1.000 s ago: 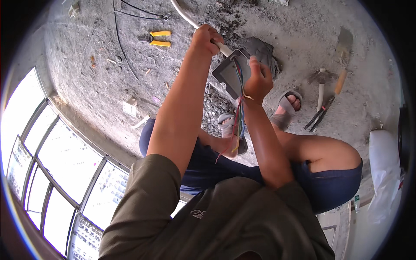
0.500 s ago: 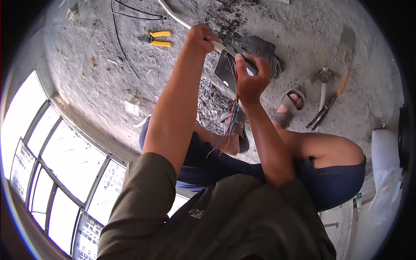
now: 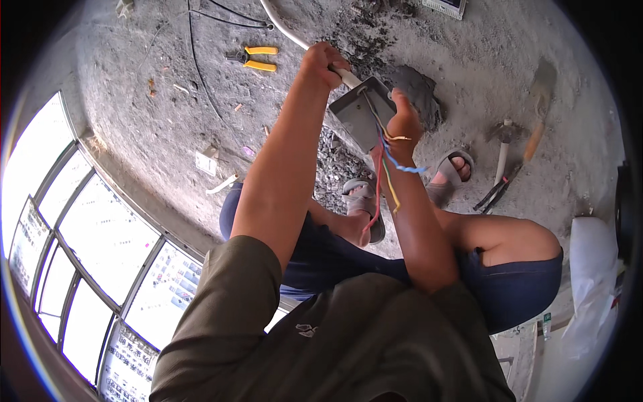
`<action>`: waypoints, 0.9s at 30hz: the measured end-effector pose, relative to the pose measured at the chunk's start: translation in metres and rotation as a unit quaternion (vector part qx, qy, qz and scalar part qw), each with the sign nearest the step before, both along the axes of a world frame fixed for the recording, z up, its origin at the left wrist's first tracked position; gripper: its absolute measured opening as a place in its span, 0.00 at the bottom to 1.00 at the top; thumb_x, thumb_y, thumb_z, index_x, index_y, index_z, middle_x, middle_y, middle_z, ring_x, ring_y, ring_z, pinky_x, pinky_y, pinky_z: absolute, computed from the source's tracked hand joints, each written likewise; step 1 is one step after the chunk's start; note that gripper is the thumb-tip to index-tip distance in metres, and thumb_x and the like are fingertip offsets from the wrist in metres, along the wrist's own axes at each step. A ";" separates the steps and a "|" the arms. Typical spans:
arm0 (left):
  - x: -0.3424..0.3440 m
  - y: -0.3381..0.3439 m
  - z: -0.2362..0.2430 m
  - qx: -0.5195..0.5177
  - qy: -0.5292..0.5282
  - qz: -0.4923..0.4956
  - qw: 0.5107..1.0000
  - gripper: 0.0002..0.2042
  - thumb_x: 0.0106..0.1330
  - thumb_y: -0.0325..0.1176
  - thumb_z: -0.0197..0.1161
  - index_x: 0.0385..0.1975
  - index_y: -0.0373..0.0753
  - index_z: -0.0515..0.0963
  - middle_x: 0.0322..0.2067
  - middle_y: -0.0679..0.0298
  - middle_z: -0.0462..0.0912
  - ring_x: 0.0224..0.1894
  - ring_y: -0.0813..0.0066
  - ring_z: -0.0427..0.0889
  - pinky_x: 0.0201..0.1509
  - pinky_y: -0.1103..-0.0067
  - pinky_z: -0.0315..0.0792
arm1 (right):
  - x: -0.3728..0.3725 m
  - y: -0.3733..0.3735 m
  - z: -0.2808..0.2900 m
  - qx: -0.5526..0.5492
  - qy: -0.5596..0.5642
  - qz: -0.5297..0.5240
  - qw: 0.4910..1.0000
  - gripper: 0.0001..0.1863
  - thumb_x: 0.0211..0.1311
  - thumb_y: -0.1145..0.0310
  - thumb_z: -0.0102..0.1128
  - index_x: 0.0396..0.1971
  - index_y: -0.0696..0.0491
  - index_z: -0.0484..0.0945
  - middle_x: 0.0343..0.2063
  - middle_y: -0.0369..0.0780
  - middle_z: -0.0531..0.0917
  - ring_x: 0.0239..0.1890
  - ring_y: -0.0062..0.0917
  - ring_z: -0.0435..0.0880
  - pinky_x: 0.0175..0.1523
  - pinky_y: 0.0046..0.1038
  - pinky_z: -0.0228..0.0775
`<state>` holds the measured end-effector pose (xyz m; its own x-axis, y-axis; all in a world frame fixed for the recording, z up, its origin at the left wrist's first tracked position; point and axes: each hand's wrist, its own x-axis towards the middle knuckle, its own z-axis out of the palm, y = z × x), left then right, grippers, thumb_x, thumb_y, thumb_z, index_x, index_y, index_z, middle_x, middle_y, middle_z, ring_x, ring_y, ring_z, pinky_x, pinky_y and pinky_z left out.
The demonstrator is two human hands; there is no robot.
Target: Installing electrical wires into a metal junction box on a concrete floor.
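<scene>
My left hand [image 3: 323, 65] is closed around a white conduit [image 3: 284, 31] close to where it enters a grey electrical junction box [image 3: 356, 120]. The box is held tilted, its hollow inside facing me. My right hand [image 3: 405, 120] grips the right side of the box, thumb up along the edge; the other fingers are hidden behind it. Several coloured wires [image 3: 390, 155], red, blue, yellow and green, come out through the conduit end and hang over the box toward my right wrist. Their bare tips spread apart.
Yellow-handled pliers [image 3: 260, 58] lie on the rough floor at left, near black cable [image 3: 194, 67]. A dark mortar heap [image 3: 415, 90] sits beyond the box. At right lie a hammer [image 3: 502, 157] and a trowel [image 3: 536, 137]. A white switch box [image 3: 207, 161] rests left of my legs.
The junction box has turned so that its inside faces me more. The wires have swung right and fanned out over my right wrist. Both hands keep their hold.
</scene>
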<state>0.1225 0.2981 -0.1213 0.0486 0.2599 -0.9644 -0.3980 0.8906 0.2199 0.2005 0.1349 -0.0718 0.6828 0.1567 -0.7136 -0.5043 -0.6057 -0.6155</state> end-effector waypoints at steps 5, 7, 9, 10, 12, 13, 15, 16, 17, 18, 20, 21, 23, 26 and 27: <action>-0.004 -0.008 -0.012 0.011 0.024 -0.007 1.000 0.15 0.59 0.27 0.49 0.12 0.45 0.57 0.11 0.71 0.55 0.11 0.78 0.53 0.15 0.80 0.55 | -0.010 -0.034 -0.060 0.087 -0.035 0.098 0.991 0.15 0.63 0.62 0.48 0.38 0.52 0.82 0.41 0.43 0.83 0.44 0.35 0.80 0.50 0.30 0.68; -0.003 -0.013 -0.022 0.019 0.055 -0.013 0.998 0.13 0.62 0.28 0.47 0.14 0.43 0.58 0.11 0.69 0.56 0.09 0.78 0.53 0.13 0.78 0.54 | -0.025 -0.052 -0.100 0.149 -0.054 0.086 0.984 0.14 0.63 0.68 0.46 0.41 0.52 0.81 0.41 0.44 0.82 0.43 0.35 0.80 0.50 0.29 0.69; -0.011 -0.010 -0.027 -0.002 0.008 -0.038 0.999 0.11 0.63 0.28 0.49 0.17 0.42 0.60 0.13 0.68 0.59 0.12 0.76 0.57 0.16 0.76 0.59 | -0.035 -0.057 -0.099 0.144 -0.068 0.035 0.987 0.13 0.63 0.70 0.46 0.40 0.53 0.81 0.39 0.45 0.83 0.41 0.36 0.81 0.49 0.30 0.70; -0.008 -0.011 -0.026 0.000 0.007 -0.039 0.999 0.11 0.63 0.28 0.49 0.17 0.42 0.60 0.13 0.68 0.59 0.12 0.76 0.57 0.16 0.76 0.59 | -0.030 -0.061 -0.101 0.137 -0.160 0.094 0.973 0.12 0.62 0.66 0.51 0.37 0.56 0.81 0.35 0.43 0.83 0.38 0.32 0.81 0.47 0.28 0.70; -0.020 -0.012 -0.022 -0.006 0.005 -0.067 0.998 0.07 0.63 0.30 0.52 0.23 0.41 0.65 0.17 0.65 0.64 0.18 0.72 0.66 0.26 0.72 0.69 | -0.025 -0.045 -0.077 0.154 -0.058 0.028 0.986 0.13 0.60 0.63 0.55 0.35 0.57 0.81 0.33 0.41 0.83 0.36 0.28 0.80 0.45 0.27 0.69; -0.020 -0.009 -0.017 -0.007 0.000 -0.071 0.997 0.07 0.63 0.30 0.52 0.23 0.41 0.65 0.17 0.65 0.64 0.18 0.72 0.66 0.26 0.72 0.69 | -0.016 -0.040 -0.070 0.168 0.039 -0.054 0.984 0.16 0.58 0.59 0.58 0.33 0.58 0.82 0.30 0.39 0.83 0.34 0.25 0.79 0.43 0.26 0.69; -0.021 -0.010 -0.003 -0.050 0.017 -0.260 0.964 0.07 0.64 0.35 0.57 0.29 0.39 0.70 0.26 0.62 0.73 0.30 0.69 0.74 0.41 0.63 0.72 | 0.001 -0.047 -0.080 0.155 0.030 -0.058 0.986 0.17 0.56 0.57 0.61 0.30 0.58 0.82 0.28 0.38 0.83 0.33 0.22 0.78 0.42 0.25 0.68; -0.028 -0.011 0.006 -0.048 0.039 -0.319 0.946 0.10 0.64 0.37 0.59 0.32 0.37 0.73 0.27 0.61 0.77 0.31 0.70 0.78 0.40 0.66 0.76 | 0.001 -0.044 -0.078 0.153 0.037 -0.056 0.986 0.20 0.53 0.54 0.64 0.28 0.59 0.82 0.26 0.37 0.82 0.32 0.20 0.76 0.41 0.24 0.67; -0.030 -0.015 0.005 -0.049 0.039 -0.318 0.946 0.10 0.64 0.37 0.59 0.32 0.37 0.73 0.27 0.61 0.77 0.31 0.70 0.78 0.40 0.66 0.76 | 0.001 -0.043 -0.076 0.152 0.037 -0.055 0.986 0.20 0.53 0.54 0.64 0.28 0.59 0.82 0.26 0.37 0.82 0.32 0.20 0.76 0.41 0.24 0.67; -0.030 -0.020 0.006 -0.013 0.062 -0.367 0.928 0.10 0.64 0.38 0.60 0.32 0.37 0.74 0.26 0.61 0.78 0.29 0.71 0.79 0.36 0.69 0.77 | 0.002 -0.042 -0.074 0.139 0.034 -0.057 0.988 0.20 0.53 0.54 0.64 0.27 0.59 0.82 0.25 0.37 0.82 0.31 0.19 0.76 0.41 0.23 0.67; -0.027 -0.025 0.003 0.031 0.099 -0.404 0.909 0.10 0.63 0.37 0.62 0.31 0.36 0.76 0.24 0.61 0.80 0.23 0.73 0.80 0.27 0.78 0.78 | 0.004 -0.041 -0.076 0.131 0.027 -0.056 0.989 0.21 0.53 0.53 0.64 0.27 0.60 0.82 0.24 0.36 0.82 0.30 0.18 0.75 0.40 0.23 0.66; -0.024 -0.029 0.000 0.033 0.096 -0.403 0.909 0.10 0.63 0.37 0.62 0.31 0.36 0.76 0.24 0.61 0.80 0.23 0.73 0.80 0.27 0.78 0.78 | 0.003 -0.046 -0.083 0.132 0.011 -0.036 0.991 0.21 0.54 0.52 0.63 0.27 0.60 0.82 0.23 0.38 0.82 0.30 0.21 0.76 0.40 0.24 0.67; -0.028 -0.036 -0.003 0.058 0.162 -0.380 0.909 0.09 0.62 0.35 0.63 0.31 0.35 0.76 0.26 0.59 0.82 0.24 0.72 0.82 0.28 0.76 0.80 | 0.002 -0.046 -0.084 0.133 -0.006 -0.015 0.991 0.22 0.54 0.51 0.62 0.27 0.59 0.81 0.23 0.39 0.82 0.30 0.23 0.76 0.40 0.25 0.67; -0.030 -0.035 -0.008 0.077 0.135 -0.339 0.928 0.08 0.59 0.31 0.66 0.27 0.33 0.77 0.22 0.59 0.81 0.20 0.71 0.82 0.20 0.75 0.78 | 0.006 -0.056 -0.087 0.042 -0.049 0.102 0.993 0.22 0.56 0.50 0.58 0.29 0.57 0.82 0.25 0.44 0.82 0.31 0.32 0.79 0.41 0.29 0.68; -0.027 -0.037 -0.008 0.083 0.146 -0.335 0.927 0.08 0.58 0.31 0.66 0.27 0.33 0.77 0.22 0.59 0.81 0.19 0.71 0.82 0.19 0.76 0.78 | 0.011 -0.063 -0.087 0.054 -0.081 0.159 0.983 0.22 0.57 0.49 0.57 0.30 0.57 0.81 0.26 0.46 0.81 0.32 0.36 0.79 0.42 0.30 0.68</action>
<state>0.0953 0.2614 -0.1297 -0.0039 0.4118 -0.9113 0.3297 0.8609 0.3876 0.2119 0.0723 -0.1591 0.6900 0.4486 -0.5680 -0.1913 -0.6438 -0.7409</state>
